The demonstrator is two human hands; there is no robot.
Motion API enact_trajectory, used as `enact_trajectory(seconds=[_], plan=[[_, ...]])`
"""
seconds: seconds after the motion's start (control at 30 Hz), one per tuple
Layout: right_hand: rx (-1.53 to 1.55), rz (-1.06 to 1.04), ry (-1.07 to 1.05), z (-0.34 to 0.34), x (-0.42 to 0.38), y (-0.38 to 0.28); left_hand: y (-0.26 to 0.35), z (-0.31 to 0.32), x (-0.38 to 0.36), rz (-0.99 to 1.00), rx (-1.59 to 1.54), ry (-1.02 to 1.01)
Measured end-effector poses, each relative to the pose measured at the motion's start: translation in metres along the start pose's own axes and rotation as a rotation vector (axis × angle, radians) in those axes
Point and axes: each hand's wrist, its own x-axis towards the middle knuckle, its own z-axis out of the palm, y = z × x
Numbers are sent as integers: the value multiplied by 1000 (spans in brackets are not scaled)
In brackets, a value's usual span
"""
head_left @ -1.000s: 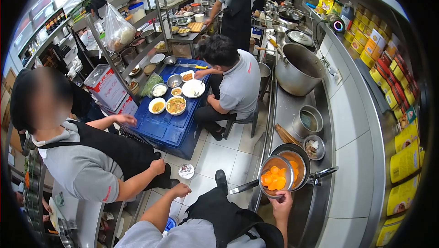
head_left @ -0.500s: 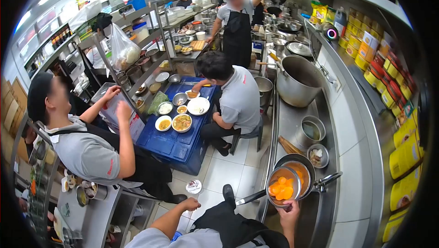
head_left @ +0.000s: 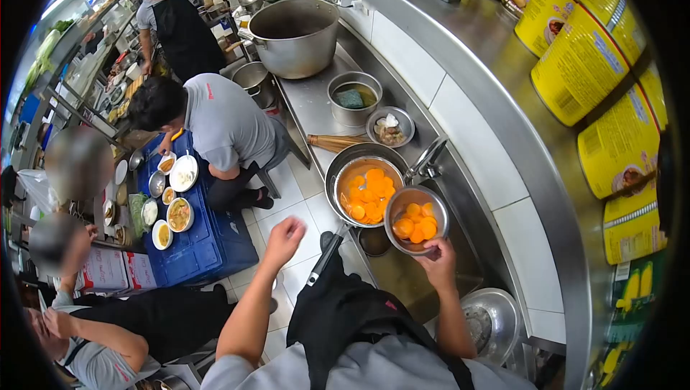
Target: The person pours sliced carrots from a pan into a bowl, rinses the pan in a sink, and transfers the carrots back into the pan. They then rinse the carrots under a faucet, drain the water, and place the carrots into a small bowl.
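My right hand (head_left: 438, 262) grips the rim of a small metal bowl (head_left: 397, 240). Round orange slices, which look like carrot (head_left: 417, 223), lie inside it. Left of the bowl and partly overlapped by it sits a metal pan (head_left: 332, 187) at the sink, with more orange slices (head_left: 370, 194) in it. The pan's black handle (head_left: 325, 259) points toward me. My left hand (head_left: 285, 240) is raised in the air left of that handle, its fingers curled in and slightly blurred, with nothing visible in them.
A faucet (head_left: 425, 163) reaches over the sink (head_left: 402, 275). Behind stand a metal pot (head_left: 353, 99), a small bowl of food scraps (head_left: 390, 127) and a large stockpot (head_left: 295, 38). A metal basin (head_left: 496, 322) sits at right. A seated person (head_left: 233, 120) is beside a blue box (head_left: 215, 250) with dishes.
My view has swung right and down toward the sink. My left hand has risen toward the pan handle. The bowl in my right hand has shifted off the pan to its right side.
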Motion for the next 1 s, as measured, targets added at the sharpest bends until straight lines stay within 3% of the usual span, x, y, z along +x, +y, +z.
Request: enact_trajectory(seconds=[0.1,0.17,0.2,0.23,0.27,0.3,0.33,0.37,0.57,0.87,1.0], plan=[[-134,81,26,-17,-7,10,30,53,71,210,-120,-102],[121,188,74,-16,-15,18,33,97,108,198,-80,-221],[-58,251,56,-22,-17,28,35,117,127,193,20,-257],[-142,115,64,-22,-19,42,24,139,144,276,171,-234],[-59,142,89,-18,-21,59,13,158,157,376,252,-187],[-315,50,56,-28,-18,18,12,171,164,337,321,-193],[-311,37,69,-27,-20,29,18,178,169,299,374,-213],[-311,76,47,-29,-25,37,27,181,173,217,435,-280],[-351,-136,9,-31,-28,40,31,210,180,97,600,-270],[-333,-79,-26,-30,-25,55,49,206,168,282,778,-607],[-321,-74,-30,-29,-24,61,36,203,167,404,825,-648]])
